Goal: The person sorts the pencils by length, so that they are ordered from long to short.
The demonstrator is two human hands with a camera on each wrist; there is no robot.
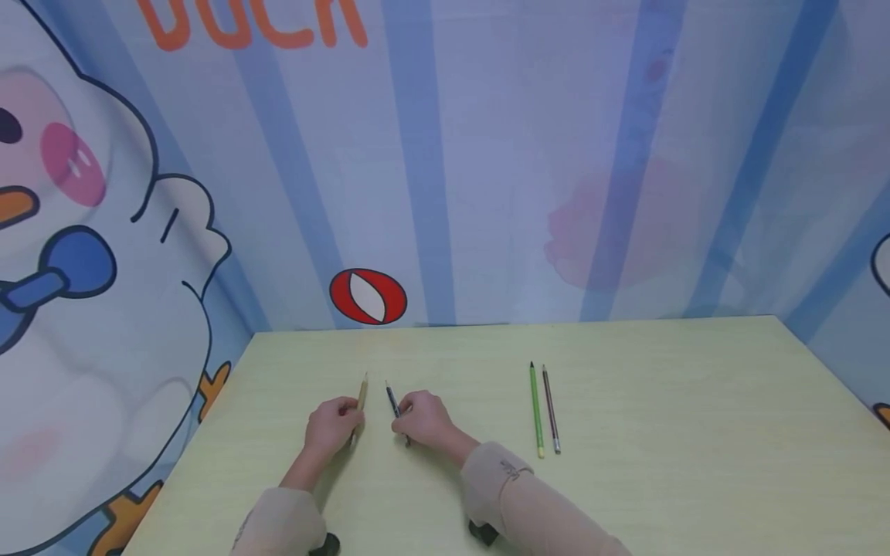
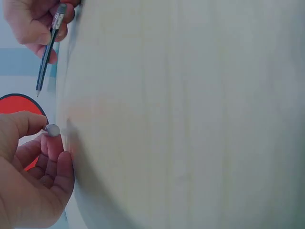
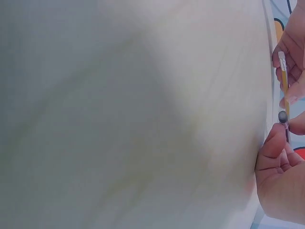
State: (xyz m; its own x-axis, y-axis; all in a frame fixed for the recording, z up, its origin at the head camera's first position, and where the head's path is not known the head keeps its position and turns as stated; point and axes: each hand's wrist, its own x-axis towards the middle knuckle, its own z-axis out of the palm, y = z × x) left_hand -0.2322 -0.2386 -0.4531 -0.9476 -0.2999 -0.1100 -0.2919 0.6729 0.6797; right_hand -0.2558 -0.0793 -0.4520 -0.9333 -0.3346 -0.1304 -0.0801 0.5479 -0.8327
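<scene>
In the head view my left hand (image 1: 334,427) pinches a yellow pencil (image 1: 364,390) between thumb and fingers, its point toward the far side. A short gap to the right, my right hand (image 1: 426,419) holds a dark pencil (image 1: 392,398), whose tip leans slightly left. The left wrist view shows the dark pencil (image 2: 44,59) with its eraser end up, and the round pale end of the yellow pencil (image 2: 52,130) at the left thumb. From the right wrist, the yellow pencil (image 3: 284,78) appears beyond the dark pencil's eraser end (image 3: 283,117). The two pencils are apart.
To the right of my hands, a green pencil (image 1: 536,409) and a dark reddish pencil (image 1: 552,409) lie side by side on the pale wooden table (image 1: 660,463). A printed cloth backdrop (image 1: 480,154) stands behind the table's far edge.
</scene>
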